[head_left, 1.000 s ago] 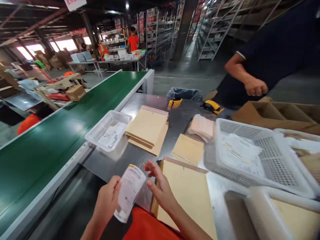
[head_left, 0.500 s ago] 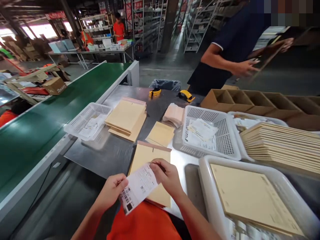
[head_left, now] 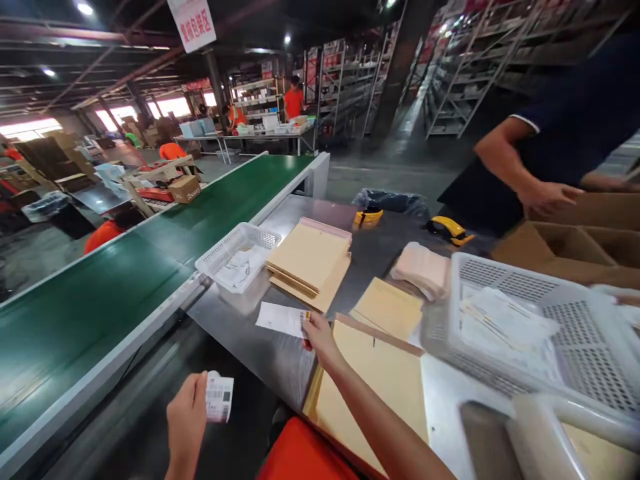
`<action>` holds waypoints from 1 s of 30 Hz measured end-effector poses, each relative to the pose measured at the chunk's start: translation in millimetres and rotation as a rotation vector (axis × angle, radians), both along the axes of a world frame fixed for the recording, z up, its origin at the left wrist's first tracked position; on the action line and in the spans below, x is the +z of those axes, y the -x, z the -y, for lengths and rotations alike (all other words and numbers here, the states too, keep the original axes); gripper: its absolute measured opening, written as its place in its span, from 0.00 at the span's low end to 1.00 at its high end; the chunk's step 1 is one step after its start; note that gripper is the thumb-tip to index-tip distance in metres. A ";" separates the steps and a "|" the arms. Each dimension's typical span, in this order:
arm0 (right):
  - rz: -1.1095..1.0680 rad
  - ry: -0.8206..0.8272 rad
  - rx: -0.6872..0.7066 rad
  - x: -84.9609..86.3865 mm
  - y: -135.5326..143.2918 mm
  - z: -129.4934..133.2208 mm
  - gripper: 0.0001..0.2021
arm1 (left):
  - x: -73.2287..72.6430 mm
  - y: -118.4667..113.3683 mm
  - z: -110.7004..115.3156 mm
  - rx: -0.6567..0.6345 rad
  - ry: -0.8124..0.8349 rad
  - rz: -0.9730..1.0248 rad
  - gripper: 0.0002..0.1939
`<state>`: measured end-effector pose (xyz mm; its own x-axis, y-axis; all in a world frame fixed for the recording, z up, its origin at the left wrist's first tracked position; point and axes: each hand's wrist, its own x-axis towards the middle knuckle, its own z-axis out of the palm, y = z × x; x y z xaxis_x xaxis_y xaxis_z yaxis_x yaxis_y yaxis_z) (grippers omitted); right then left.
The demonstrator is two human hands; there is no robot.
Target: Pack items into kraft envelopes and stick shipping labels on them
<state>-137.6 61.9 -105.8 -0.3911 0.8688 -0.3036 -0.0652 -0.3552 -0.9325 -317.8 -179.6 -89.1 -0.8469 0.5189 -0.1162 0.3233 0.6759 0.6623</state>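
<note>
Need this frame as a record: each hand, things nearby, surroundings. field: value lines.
left_hand: left hand pinches a small printed label
right_hand: right hand grips one end of a white slip; slip-to-table contact unclear
nearest_right_hand: near envelope stack
beyond_slip: far envelope stack, with a white basket of papers to its left
right_side: larger white basket of papers
table_far_side: two yellow tape dispensers
left_side: green conveyor belt
coworker: co-worker's hand by a divided cardboard box
</note>
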 end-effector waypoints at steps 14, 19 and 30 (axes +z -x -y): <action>0.035 -0.251 0.409 -11.2 66.6 95.0 0.17 | -20.2 -5.8 -52.4 -0.185 -0.255 0.227 0.20; 0.193 -0.316 0.053 15.4 -13.5 67.4 0.11 | -16.6 -35.7 -85.1 -0.575 -0.316 0.825 0.19; 0.246 -0.563 -0.499 50.7 -123.6 24.6 0.09 | -45.8 -84.8 -80.4 -0.508 -0.062 1.040 0.14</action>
